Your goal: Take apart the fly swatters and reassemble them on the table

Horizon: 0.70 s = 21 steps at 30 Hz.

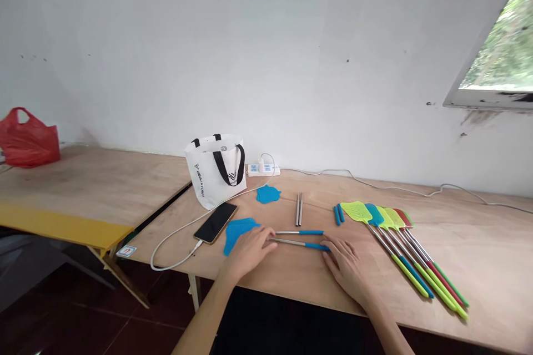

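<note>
Two blue fly swatters lie side by side across the table in front of me, with a mesh head [238,231] at the left, thin metal rods and a blue handle [311,232] at the right. My left hand [250,248] is closed over the neck of the nearer swatter and partly covers the heads. At the other end, my right hand [345,264] has its fingers and thumb closed about the tip of the nearer blue grip [316,246]. Beyond them are metal tubes [298,209], short blue grips [338,214] and separate blue swatter heads [268,194].
Several fly swatters [400,249] in yellow-green, blue, red and green lie fanned at the right. A phone [216,223] on a white cable, a white bag [208,177] and a power strip [252,170] are at the left and back. A red bag [31,141] sits on another table.
</note>
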Each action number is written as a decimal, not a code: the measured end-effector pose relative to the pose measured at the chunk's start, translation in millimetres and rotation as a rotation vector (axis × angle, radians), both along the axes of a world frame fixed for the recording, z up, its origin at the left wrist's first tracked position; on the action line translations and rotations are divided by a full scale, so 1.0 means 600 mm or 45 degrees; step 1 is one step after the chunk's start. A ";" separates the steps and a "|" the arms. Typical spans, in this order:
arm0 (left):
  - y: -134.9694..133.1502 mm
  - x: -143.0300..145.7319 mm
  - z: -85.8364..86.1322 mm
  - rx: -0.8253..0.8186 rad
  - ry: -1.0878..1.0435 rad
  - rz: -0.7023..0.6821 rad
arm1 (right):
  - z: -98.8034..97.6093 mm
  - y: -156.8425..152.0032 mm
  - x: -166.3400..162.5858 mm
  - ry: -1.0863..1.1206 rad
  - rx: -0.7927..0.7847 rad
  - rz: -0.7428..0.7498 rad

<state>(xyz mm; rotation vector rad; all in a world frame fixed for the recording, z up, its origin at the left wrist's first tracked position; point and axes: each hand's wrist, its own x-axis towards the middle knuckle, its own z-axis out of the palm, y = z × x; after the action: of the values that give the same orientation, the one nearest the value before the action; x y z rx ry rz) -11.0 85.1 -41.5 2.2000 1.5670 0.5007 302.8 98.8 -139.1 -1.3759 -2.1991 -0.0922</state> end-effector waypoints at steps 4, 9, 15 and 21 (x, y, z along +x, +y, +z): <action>0.008 -0.061 -0.004 0.071 0.297 0.295 | 0.010 -0.018 -0.040 -0.002 0.073 0.000; 0.020 -0.094 -0.018 -0.024 0.415 0.415 | 0.016 -0.042 -0.091 -0.106 0.106 0.109; 0.022 -0.087 -0.004 -0.092 0.438 0.443 | 0.026 -0.045 -0.107 -0.038 0.080 0.113; 0.018 -0.092 0.019 -0.034 0.060 0.410 | 0.024 -0.035 -0.137 0.073 0.081 0.196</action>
<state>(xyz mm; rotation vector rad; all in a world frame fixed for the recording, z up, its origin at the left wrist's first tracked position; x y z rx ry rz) -66.5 95.7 -30.1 1.9605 1.9543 0.5192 220.5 77.6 -124.4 -1.1572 -2.2261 -0.0655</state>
